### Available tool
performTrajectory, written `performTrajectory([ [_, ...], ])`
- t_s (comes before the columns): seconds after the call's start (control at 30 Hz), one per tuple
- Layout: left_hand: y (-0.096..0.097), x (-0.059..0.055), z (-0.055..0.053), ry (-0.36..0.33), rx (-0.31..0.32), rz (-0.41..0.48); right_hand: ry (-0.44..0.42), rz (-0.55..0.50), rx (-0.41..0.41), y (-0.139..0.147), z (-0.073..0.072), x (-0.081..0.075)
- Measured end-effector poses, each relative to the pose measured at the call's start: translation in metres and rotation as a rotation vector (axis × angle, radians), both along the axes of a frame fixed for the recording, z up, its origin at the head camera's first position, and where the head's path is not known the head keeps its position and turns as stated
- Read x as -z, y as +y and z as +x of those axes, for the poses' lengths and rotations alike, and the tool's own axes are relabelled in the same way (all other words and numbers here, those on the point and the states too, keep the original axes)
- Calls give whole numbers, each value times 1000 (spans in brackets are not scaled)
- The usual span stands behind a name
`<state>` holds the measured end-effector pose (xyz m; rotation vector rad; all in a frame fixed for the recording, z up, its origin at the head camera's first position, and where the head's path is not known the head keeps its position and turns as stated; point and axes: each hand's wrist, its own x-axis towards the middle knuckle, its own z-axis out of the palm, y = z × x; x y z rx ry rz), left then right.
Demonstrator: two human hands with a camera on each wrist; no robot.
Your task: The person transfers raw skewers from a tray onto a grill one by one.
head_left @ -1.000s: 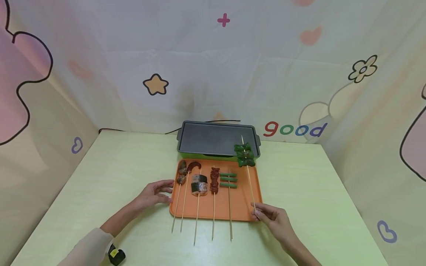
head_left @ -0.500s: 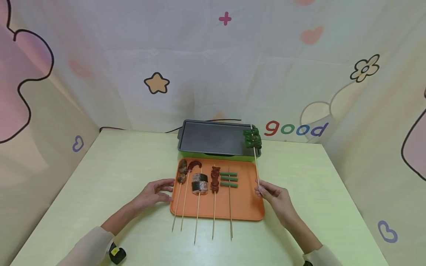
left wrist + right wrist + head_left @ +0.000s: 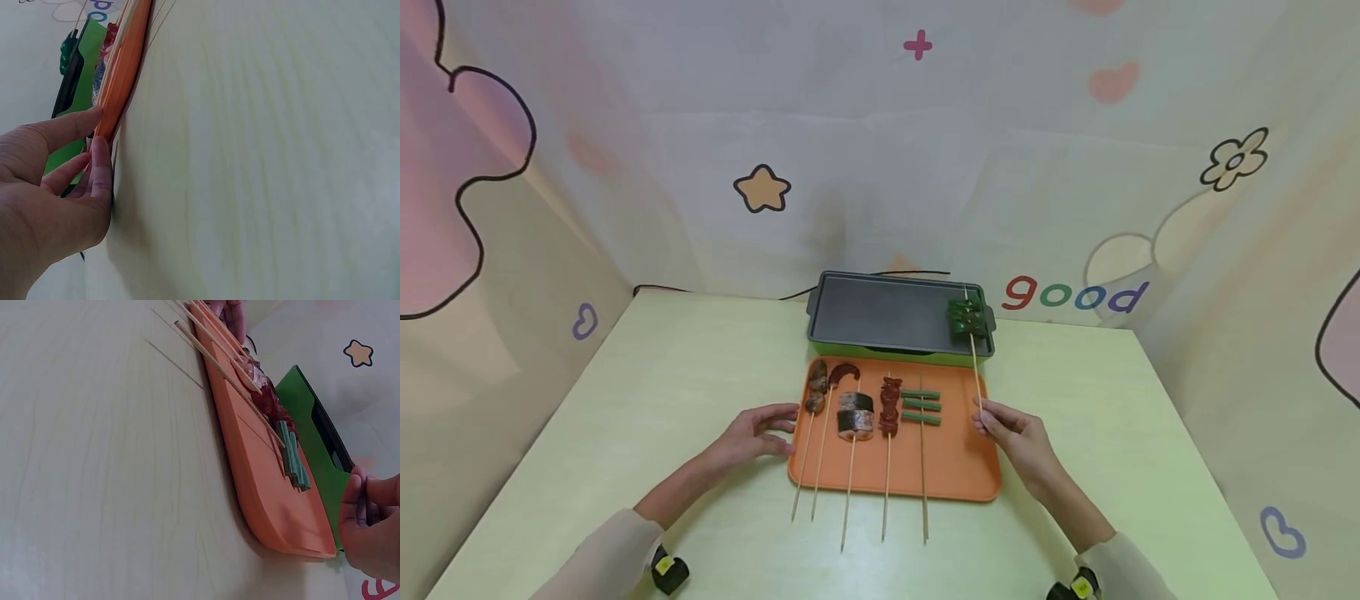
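In the head view my right hand (image 3: 1021,442) pinches the lower stick of a skewer of green vegetable pieces (image 3: 967,318). Its green pieces are over the right end of a dark grey griddle pan (image 3: 887,315); the stick slants back across the tray's right side. My left hand (image 3: 751,435) has thumb and fingers spread at the left rim of an orange tray (image 3: 958,475). Seen from the left wrist, fingertips (image 3: 99,147) meet the tray's edge. Several other skewers lie on the tray, among them green bean pieces (image 3: 921,407), red meat (image 3: 889,407) and black-and-white rolled pieces (image 3: 855,416).
A mushroom-like skewer (image 3: 816,387) and a curved dark-red piece on a stick (image 3: 844,372) lie at the tray's left. Bare stick ends jut past its front edge. The green-sided griddle stands directly behind the tray, near a printed curtain (image 3: 865,192). A cable (image 3: 793,293) runs behind it.
My right hand has moved forward with the green vegetable skewer, carrying its pieces from the tray's back edge to over the griddle's right end. My left hand stays at the tray's rim.
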<state>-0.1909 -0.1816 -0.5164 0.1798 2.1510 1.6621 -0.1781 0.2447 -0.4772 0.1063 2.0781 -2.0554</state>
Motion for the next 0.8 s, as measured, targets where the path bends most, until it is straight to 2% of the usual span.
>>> performTrajectory([
  [0.2, 0, 2, 0, 18, 22, 20, -25, -2, 11, 2, -5, 6],
  [0.5, -3, -1, 1, 4, -1, 20, -19, 31, -33, 2, -14, 4],
  [0.8, -2, 2, 1, -10, -6, 4, -27, 30, -51, 3, -14, 3],
])
